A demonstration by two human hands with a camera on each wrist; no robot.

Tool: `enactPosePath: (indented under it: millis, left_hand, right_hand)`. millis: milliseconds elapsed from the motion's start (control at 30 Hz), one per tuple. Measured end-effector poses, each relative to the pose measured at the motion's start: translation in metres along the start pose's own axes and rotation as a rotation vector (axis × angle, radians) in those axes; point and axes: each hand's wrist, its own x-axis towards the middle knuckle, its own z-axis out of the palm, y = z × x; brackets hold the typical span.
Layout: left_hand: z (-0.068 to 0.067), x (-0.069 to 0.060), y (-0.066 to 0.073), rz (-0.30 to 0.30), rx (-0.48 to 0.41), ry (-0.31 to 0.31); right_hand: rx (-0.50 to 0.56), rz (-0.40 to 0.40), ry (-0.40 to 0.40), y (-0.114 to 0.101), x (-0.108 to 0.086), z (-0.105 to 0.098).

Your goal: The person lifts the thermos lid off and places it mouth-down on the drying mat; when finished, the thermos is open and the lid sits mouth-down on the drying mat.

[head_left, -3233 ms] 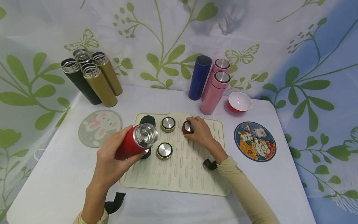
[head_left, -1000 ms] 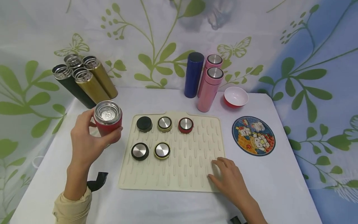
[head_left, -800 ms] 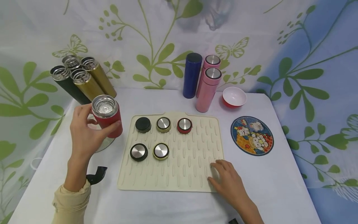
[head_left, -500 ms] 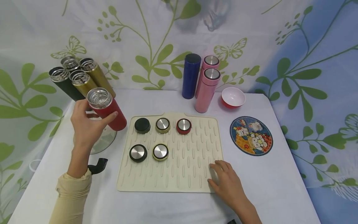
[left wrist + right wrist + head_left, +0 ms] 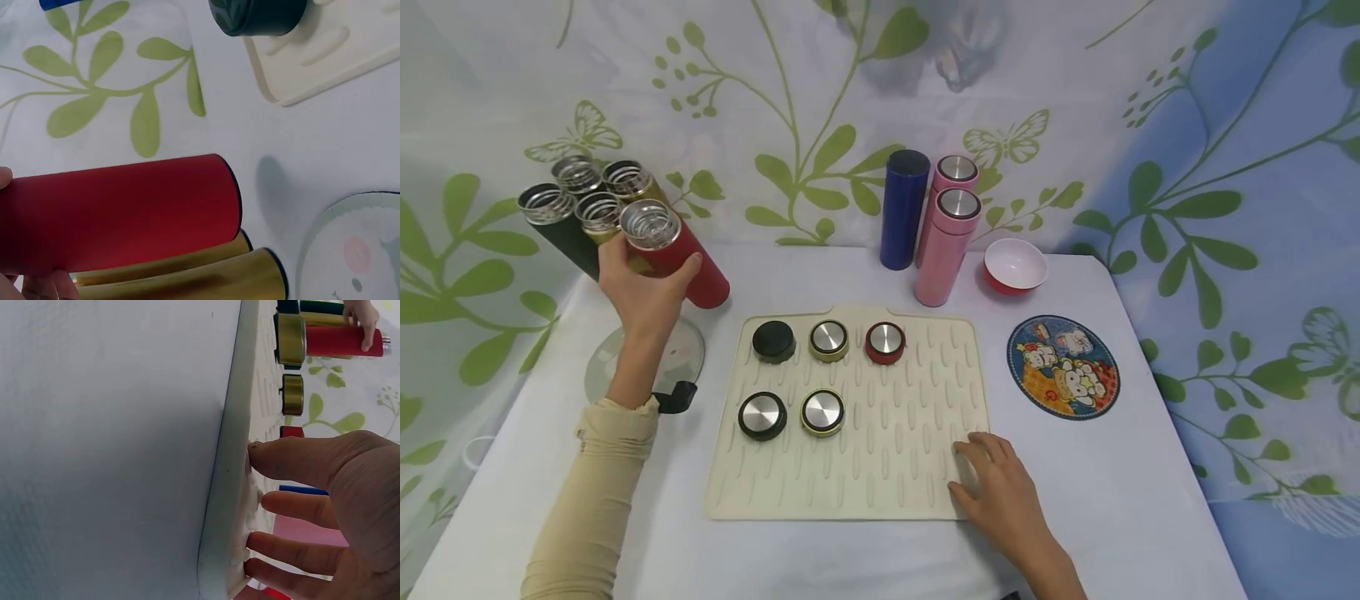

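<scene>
From where I stand, the left hand (image 5: 643,293) is at the left of the frame, its thumb and fingers wrapped around a red bottle (image 5: 676,252). The bottle is tilted in the head view, its shiny steel mouth toward the upper left, right beside a cluster of uncapped bottles: a dark green bottle (image 5: 567,239), a gold bottle (image 5: 597,215) in front, another gold bottle (image 5: 653,192) behind, and one more whose body is hidden. I cannot tell whether the red bottle's base touches the white table.

The right hand (image 5: 1003,492) is at the lower right — fingers relaxed and gently bent, fingertips resting on the edge of a cream ribbed mat (image 5: 917,467).

On that mat, the upper row runs from a black lid (image 5: 773,342) to a gold lid (image 5: 829,340) to a red lid (image 5: 886,343); below are a steel-topped black lid (image 5: 762,416) and a yellow-rimmed lid (image 5: 822,413).

At upper centre a blue bottle (image 5: 904,217) stands next to two pink bottles (image 5: 943,254), with a red bowl (image 5: 1015,268), white inside, to their right. A colourful round mat (image 5: 1063,367) lies on the right; a pale round mat (image 5: 604,362) is partly covered by the left forearm.
</scene>
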Motion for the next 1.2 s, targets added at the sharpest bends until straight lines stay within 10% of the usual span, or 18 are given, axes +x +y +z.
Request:
enactPosePath:
  millis: [133,467,900,1200]
  left_hand:
    - [0.011,0.015,-0.031,0.002,0.005,0.009]
    - [0.031,0.037,-0.039,0.044,0.119,0.013]
    - [0.050,0.054,-0.055,-0.172,0.211,-0.035]
    - [0.058,0.062,-0.056,-0.217,0.312,-0.097]
  right_hand:
    - [-0.010,-0.004,0.009,0.000,-0.001,0.002]
    - [-0.001,0.007,0.016,0.000,-0.002,0.004]
    - [-0.001,-0.023,0.060,0.001,-0.001,0.007]
    - [-0.014,-0.021,0.066,0.003,-0.001,0.007]
